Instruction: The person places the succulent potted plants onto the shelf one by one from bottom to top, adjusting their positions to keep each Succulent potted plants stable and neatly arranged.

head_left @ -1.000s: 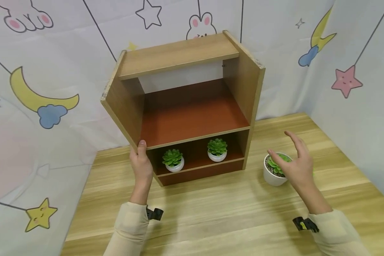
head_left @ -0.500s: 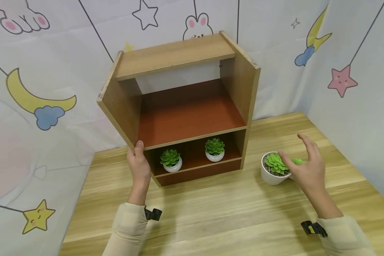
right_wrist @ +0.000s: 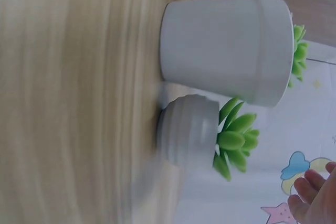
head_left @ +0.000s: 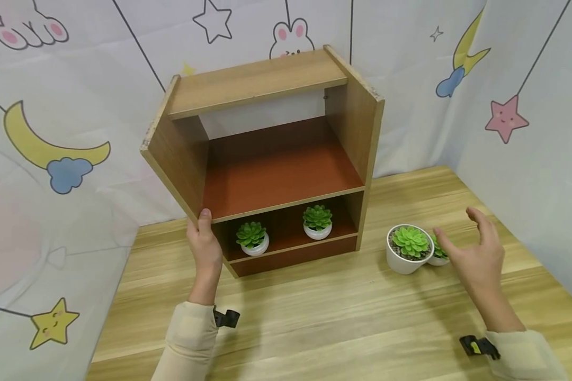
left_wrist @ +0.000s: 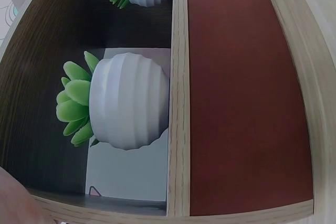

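My left hand (head_left: 205, 248) grips the left side panel of a small wooden shelf unit (head_left: 262, 84), its thumb on the front edge at the middle board. In the lower compartment stand two small potted succulents in ribbed white pots: a left one (head_left: 252, 238) and a right one (head_left: 317, 222). My right hand (head_left: 479, 259) hovers at the right, thumb and fingers spread apart around nothing. Nearest it is a third small potted succulent (right_wrist: 189, 129), partly hidden in the head view behind a larger smooth white pot with a succulent (head_left: 408, 248).
A light wood-grain table (head_left: 324, 317) bears everything, with free surface in front of the shelf. Behind and at the right hangs a white cloth (head_left: 410, 69) printed with moons and stars. The shelf's upper compartment (head_left: 281, 169) has a reddish floor.
My right hand has moved right, away from in front of the larger pot, so the small pot beside it now shows. My left hand keeps its hold on the shelf; the view shifts slightly.
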{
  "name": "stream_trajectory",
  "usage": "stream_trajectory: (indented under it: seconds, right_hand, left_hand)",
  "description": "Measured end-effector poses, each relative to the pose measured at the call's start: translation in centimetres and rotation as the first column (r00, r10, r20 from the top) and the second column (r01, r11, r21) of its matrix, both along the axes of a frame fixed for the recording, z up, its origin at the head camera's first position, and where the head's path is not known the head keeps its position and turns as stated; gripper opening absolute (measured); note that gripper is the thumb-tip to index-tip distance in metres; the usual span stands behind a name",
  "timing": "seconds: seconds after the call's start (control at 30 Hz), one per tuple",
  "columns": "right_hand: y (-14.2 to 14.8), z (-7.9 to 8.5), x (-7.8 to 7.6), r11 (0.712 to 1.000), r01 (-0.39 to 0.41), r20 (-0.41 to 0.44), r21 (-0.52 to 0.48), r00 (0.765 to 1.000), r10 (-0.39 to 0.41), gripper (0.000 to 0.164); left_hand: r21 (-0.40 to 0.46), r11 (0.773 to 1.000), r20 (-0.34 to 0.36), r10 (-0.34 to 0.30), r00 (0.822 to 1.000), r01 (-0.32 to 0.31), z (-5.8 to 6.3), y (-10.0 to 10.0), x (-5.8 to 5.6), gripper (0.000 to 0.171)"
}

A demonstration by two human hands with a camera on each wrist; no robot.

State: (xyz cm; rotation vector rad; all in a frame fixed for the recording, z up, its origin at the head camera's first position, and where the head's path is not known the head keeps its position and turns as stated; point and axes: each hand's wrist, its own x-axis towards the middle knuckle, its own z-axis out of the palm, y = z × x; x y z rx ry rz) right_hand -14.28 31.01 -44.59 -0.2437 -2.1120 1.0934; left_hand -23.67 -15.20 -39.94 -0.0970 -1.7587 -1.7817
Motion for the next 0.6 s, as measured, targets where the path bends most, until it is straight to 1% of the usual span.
stream_trajectory:
  seconds: [0.17,0.3,0.43,0.6]
  right_hand:
    - [0.8,-0.6,0.4,1.000,0.011,0.041,-0.026,0.999,-0.010,0.073]
    - [1.1,-1.0,0.9,0.998,0.012,0.096,-0.056,0.995,-0.007,0.075]
    - [1.2,-1.4,1.4,0.996,0.000,0.158,-0.093,0.987,0.014,0.080]
    - [1.6,-1.9,1.6,0.995,-0.030,0.212,-0.096,0.976,0.050,0.088]
  left_hand:
    - [0.011,1.000,-0.004,-0.004,1.000,0.004,0.0,0.2,0.0,0.049]
    - [0.014,1.000,0.006,0.013,1.000,-0.013,0.0,0.2,0.0,0.049]
    - [0.021,1.000,0.007,0.022,1.000,-0.022,0.0,0.1,0.0,0.049]
    - [0.034,0.999,-0.002,0.004,1.000,-0.004,0.0,0.2,0.0,0.049]
